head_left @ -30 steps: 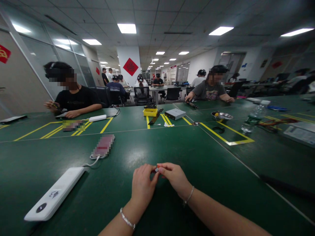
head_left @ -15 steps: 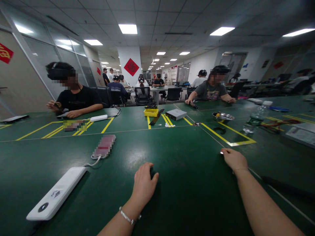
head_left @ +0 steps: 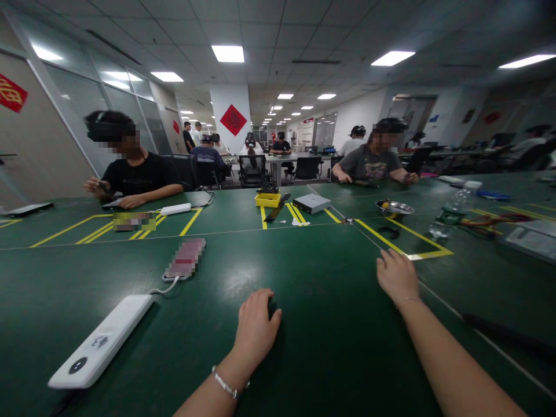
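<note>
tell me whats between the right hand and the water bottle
Yellow tape, its strips meeting at a corner on the green tabletop, lies between the right hand and the water bottle; the head view shows this.

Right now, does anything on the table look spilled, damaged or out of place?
I see no spill or clear damage. Only the small white scraps in front of the grey box look a little untidy: their shapes are irregular, perhaps stray litter.
</note>
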A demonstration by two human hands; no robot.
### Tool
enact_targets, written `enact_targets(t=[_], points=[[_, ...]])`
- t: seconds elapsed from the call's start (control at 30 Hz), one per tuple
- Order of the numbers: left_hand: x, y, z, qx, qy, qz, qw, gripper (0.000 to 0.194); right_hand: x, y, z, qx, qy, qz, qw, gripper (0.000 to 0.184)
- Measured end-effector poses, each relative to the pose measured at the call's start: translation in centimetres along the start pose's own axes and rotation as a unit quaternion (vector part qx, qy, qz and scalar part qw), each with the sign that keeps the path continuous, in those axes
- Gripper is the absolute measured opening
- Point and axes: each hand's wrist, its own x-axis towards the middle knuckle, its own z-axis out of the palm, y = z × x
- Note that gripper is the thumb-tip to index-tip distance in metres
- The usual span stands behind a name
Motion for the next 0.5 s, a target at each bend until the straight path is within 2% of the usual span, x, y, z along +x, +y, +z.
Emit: enact_targets(t=[0.1, 0.2, 0.27, 0.33, 0.4, 0.47, 0.5], points=[[-0.2, 0.2, 0.0, 0.015, -0.003, 0.019, 1.0, 0.038, -1.2, -6.4, -1.4, 0.087, -0.036, -0.109, 0.99, 0.046], [-0.3, 0.4, 0.0, 0.039, -0.019, 0.037, 0.998, 0.044, -4.0, -12.4, -2.5, 0.167, -0.153, -0.233, 0.946, 0.047], [-0.3, 0.4, 0.1, 0.057, -0.035, 0.044, 0.997, 0.047, -6.2, -15.3, -3.0, 0.184, -0.237, -0.29, 0.908, 0.05], [-0.4, 0.4, 0.2, 0.07, -0.055, 0.043, 0.995, 0.048, -7.9, -17.0, -3.4, 0.186, -0.307, -0.334, 0.871, 0.055], [-0.4, 0.5, 0.2, 0.078, -0.076, 0.037, 0.993, 0.047, -8.6, -17.5, -3.6, 0.186, -0.348, -0.364, 0.844, 0.057], [-0.4, 0.6, 0.0, 0.082, -0.089, 0.033, 0.992, 0.046, -8.0, -16.9, -3.7, 0.183, -0.342, -0.365, 0.846, 0.055], [-0.4, 0.7, -0.1, 0.082, -0.092, 0.032, 0.992, 0.046, -7.2, -16.2, -3.6, 0.176, -0.318, -0.35, 0.863, 0.053]])
